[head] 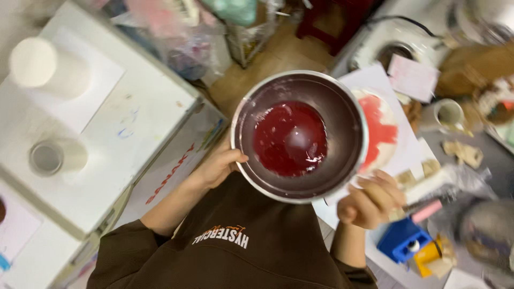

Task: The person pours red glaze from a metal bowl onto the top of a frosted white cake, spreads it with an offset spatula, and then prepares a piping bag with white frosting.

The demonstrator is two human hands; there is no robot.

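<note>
We've got red liquid pooled in the metal bowl (300, 136), left hand (217, 168) fingers curled on its rim, right hand (369, 202) pinching a brush (423, 210), round disc (381, 131) only half red.

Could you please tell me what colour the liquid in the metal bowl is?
Deep red liquid, seen best in the head view.

The left hand (217, 168) grips the rim of a metal bowl (342, 115), thumb hooked over the edge, holding it up in front of a brown shirt (241, 251). Red liquid (289, 138) pools in the bowl's bottom. Just right of the bowl, the right hand (369, 200) is closed around a brush handle (423, 210). Beyond that hand, a red-smeared round plate (383, 131) lies on white paper (409, 155) on the desk (492, 155). Below the right hand sits a blue block (401, 241).
</note>
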